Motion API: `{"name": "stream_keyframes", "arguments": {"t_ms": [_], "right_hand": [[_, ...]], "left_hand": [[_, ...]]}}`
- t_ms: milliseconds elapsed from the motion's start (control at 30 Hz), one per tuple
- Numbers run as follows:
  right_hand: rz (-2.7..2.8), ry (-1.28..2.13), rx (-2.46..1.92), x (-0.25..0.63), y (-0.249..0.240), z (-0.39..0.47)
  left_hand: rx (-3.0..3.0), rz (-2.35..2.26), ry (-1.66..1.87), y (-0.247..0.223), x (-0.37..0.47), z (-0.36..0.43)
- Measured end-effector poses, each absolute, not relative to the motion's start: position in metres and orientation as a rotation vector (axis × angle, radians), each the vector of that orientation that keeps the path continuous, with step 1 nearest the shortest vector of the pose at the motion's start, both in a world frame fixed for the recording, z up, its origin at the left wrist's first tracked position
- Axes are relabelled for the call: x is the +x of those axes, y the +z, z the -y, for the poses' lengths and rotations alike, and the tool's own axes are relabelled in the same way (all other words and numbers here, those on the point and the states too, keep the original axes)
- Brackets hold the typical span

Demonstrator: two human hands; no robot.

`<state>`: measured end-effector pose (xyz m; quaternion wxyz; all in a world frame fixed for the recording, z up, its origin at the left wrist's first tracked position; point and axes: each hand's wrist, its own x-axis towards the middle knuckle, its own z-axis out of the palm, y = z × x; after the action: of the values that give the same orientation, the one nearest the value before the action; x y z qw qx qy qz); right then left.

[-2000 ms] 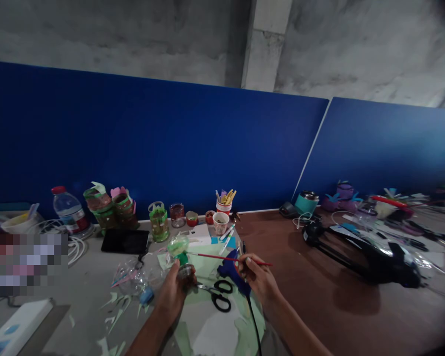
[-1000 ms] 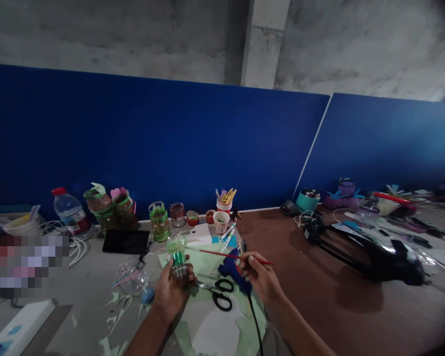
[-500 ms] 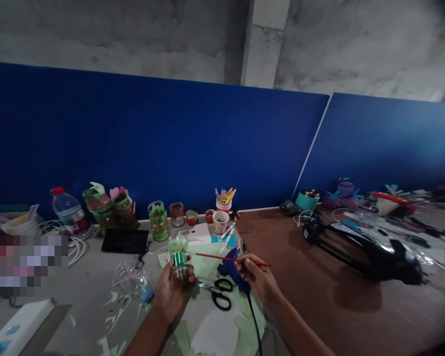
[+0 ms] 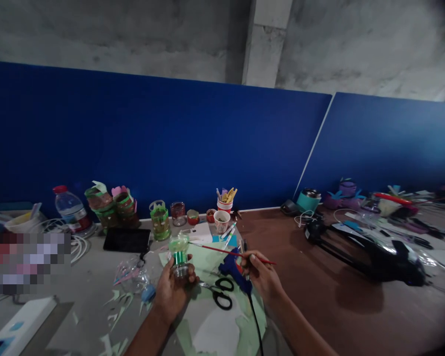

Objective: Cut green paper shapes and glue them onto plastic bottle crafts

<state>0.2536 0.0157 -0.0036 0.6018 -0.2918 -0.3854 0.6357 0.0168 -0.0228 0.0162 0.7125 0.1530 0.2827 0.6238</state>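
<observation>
My left hand (image 4: 173, 289) is wrapped round a small clear plastic bottle piece (image 4: 180, 258) with a shiny green band and pale green paint on its upper part. A thin red paintbrush (image 4: 222, 250) is pinched in my right hand (image 4: 261, 274), and its tip meets or nearly meets the painted upper part. Below the brush lies a blue glue gun (image 4: 235, 271) with a black cord. Black-handled scissors (image 4: 222, 292) rest between my hands on pale green paper (image 4: 254, 316).
Behind stand a paper cup (image 4: 221, 221), a green painted container (image 4: 159, 223) and small red pots. A black phone (image 4: 127, 240) and crumpled clear plastic (image 4: 131, 274) lie left, near paper scraps (image 4: 120, 309). A large black device (image 4: 367, 252) occupies the right.
The brush tip has risen a little along the bottle piece, and the brush slants more steeply. My right hand has shifted slightly right; both hands keep their hold.
</observation>
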Motion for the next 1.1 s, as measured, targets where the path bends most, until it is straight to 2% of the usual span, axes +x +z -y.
{"name": "stream_keyframes", "arguments": {"t_ms": [1100], "right_hand": [[0.926,1.503,-0.678,0.2536,-0.0006,-0.0132]], "left_hand": [[0.336,-0.495,1.326,0.0131,0.0155,0.0264]]}}
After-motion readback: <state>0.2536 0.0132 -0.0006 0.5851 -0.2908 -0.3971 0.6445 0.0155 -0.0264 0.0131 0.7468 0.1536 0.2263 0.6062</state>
